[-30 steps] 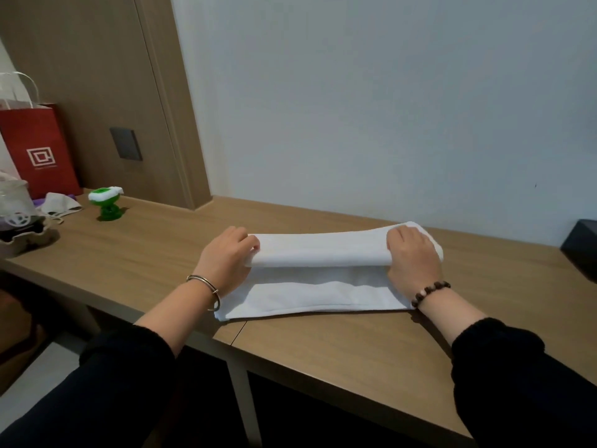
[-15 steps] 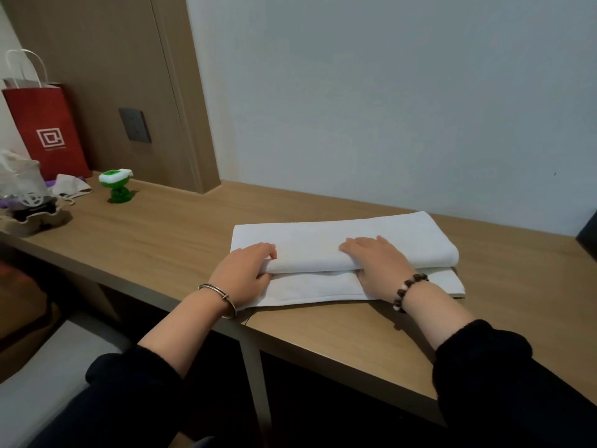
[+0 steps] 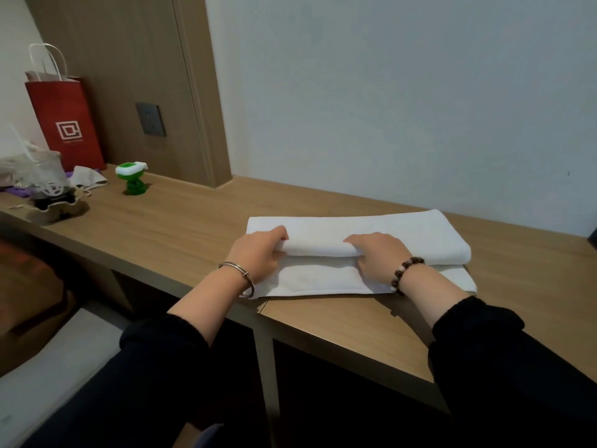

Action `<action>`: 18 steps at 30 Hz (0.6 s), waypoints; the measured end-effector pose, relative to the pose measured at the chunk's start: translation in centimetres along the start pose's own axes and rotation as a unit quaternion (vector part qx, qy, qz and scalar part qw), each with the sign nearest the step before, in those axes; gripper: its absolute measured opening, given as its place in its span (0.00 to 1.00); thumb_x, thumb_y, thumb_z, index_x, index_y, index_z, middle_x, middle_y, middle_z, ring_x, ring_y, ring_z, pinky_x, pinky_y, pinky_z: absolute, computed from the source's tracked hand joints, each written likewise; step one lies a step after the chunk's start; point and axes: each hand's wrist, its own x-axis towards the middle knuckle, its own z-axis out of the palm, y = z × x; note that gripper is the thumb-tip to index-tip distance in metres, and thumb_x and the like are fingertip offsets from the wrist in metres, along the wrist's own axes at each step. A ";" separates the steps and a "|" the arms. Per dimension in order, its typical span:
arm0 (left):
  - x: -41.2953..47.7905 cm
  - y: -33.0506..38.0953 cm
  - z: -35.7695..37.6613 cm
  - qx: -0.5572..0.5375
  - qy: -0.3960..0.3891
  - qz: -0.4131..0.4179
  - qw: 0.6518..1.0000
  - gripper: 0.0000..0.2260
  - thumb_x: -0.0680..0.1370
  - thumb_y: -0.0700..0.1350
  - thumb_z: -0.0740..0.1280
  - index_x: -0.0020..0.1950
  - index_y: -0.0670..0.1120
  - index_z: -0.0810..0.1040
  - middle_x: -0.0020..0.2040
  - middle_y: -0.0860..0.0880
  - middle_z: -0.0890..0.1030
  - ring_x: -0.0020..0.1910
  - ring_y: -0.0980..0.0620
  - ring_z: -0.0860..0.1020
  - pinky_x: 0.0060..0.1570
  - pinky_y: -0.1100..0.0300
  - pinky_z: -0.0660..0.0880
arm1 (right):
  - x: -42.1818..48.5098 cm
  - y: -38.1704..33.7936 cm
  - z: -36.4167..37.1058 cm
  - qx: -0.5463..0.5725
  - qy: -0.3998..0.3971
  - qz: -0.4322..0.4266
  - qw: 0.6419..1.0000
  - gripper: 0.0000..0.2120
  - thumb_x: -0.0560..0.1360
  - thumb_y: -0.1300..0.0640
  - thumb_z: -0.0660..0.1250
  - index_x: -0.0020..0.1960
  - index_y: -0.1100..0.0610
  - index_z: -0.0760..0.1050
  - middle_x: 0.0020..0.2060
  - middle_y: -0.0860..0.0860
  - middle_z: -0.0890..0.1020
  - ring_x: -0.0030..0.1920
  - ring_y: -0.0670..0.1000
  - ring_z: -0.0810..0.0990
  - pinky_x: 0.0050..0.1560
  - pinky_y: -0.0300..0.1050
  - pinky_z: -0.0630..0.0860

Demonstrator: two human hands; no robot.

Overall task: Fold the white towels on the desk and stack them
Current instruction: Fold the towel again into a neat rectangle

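Note:
A white towel lies lengthwise on the wooden desk, with its far part doubled over toward me into a thick roll-like fold. A flat lower layer shows in front of that fold. My left hand grips the fold's left end, fingers on top and thumb beneath. My right hand grips the fold near its middle, fingers curled over the rounded edge. Only this one towel is in view.
At the desk's far left stand a red paper bag, a green toy, a plastic cup in a tray and a face mask. A wall socket sits on the wood panel. A dark object shows at the right edge.
The far half of the towel came over toward me. My right hand slid from the towel's right end to near its middle; both hands still hold the folded edge.

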 end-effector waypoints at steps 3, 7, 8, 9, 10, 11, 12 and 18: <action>0.0 1.0 -2.2 0.004 0.107 0.024 0.994 0.06 0.77 0.41 0.63 0.54 0.46 0.73 0.43 0.46 0.79 0.40 0.41 0.75 0.34 0.55 0.67 | -0.4 -0.2 -2.4 0.009 0.132 -0.014 0.991 0.20 0.73 0.65 0.60 0.62 0.53 0.74 0.54 0.53 0.81 0.53 0.59 0.78 0.49 0.48 0.74; -3.2 1.4 -2.3 0.011 0.081 0.086 0.993 0.09 0.74 0.42 0.65 0.53 0.46 0.73 0.44 0.47 0.80 0.42 0.41 0.77 0.35 0.53 0.72 | -3.4 -0.5 -1.2 0.026 0.156 -0.057 0.986 0.19 0.72 0.64 0.63 0.62 0.55 0.76 0.59 0.53 0.80 0.59 0.56 0.77 0.57 0.49 0.73; -4.0 1.4 -1.8 0.014 0.025 0.079 0.996 0.10 0.74 0.43 0.64 0.55 0.46 0.72 0.48 0.48 0.80 0.45 0.42 0.78 0.39 0.52 0.74 | -4.0 -0.5 -0.3 0.024 0.101 -0.056 0.993 0.19 0.74 0.61 0.62 0.65 0.53 0.74 0.63 0.51 0.77 0.62 0.53 0.75 0.61 0.46 0.70; -4.6 1.3 -1.1 0.012 -0.021 0.070 0.997 0.11 0.74 0.44 0.63 0.56 0.46 0.72 0.51 0.49 0.80 0.48 0.42 0.77 0.43 0.51 0.74 | -4.3 -0.5 0.6 0.018 0.059 -0.051 0.997 0.19 0.76 0.58 0.61 0.67 0.52 0.72 0.66 0.49 0.75 0.64 0.52 0.73 0.63 0.45 0.68; -5.0 1.2 -0.6 0.003 -0.036 0.065 0.997 0.11 0.74 0.45 0.63 0.56 0.46 0.71 0.53 0.49 0.80 0.50 0.43 0.77 0.45 0.50 0.74 | -4.4 -0.4 1.2 0.016 0.044 -0.046 0.998 0.19 0.77 0.56 0.61 0.68 0.51 0.70 0.67 0.47 0.73 0.65 0.51 0.72 0.64 0.44 0.68; -5.2 1.1 -0.2 -0.008 -0.027 0.066 0.997 0.11 0.74 0.45 0.62 0.55 0.46 0.71 0.55 0.50 0.79 0.50 0.44 0.77 0.46 0.50 0.74 | -4.3 -0.3 1.4 0.020 0.045 -0.042 0.998 0.19 0.77 0.56 0.60 0.68 0.50 0.70 0.68 0.47 0.72 0.65 0.51 0.71 0.64 0.44 0.68; -5.3 1.1 0.1 -0.013 -0.010 0.074 0.997 0.11 0.74 0.45 0.62 0.55 0.46 0.71 0.55 0.49 0.79 0.50 0.45 0.77 0.46 0.51 0.74 | -4.2 -0.3 1.5 0.020 0.051 -0.042 0.998 0.19 0.77 0.56 0.60 0.68 0.50 0.69 0.68 0.47 0.72 0.65 0.51 0.71 0.64 0.45 0.68; -4.1 0.6 1.6 0.007 0.010 0.107 0.994 0.14 0.76 0.45 0.62 0.61 0.45 0.70 0.54 0.50 0.76 0.49 0.45 0.75 0.49 0.53 0.70 | -2.8 0.7 2.1 -0.012 0.016 -0.068 0.997 0.25 0.79 0.61 0.57 0.75 0.47 0.59 0.75 0.46 0.59 0.75 0.48 0.55 0.74 0.49 0.48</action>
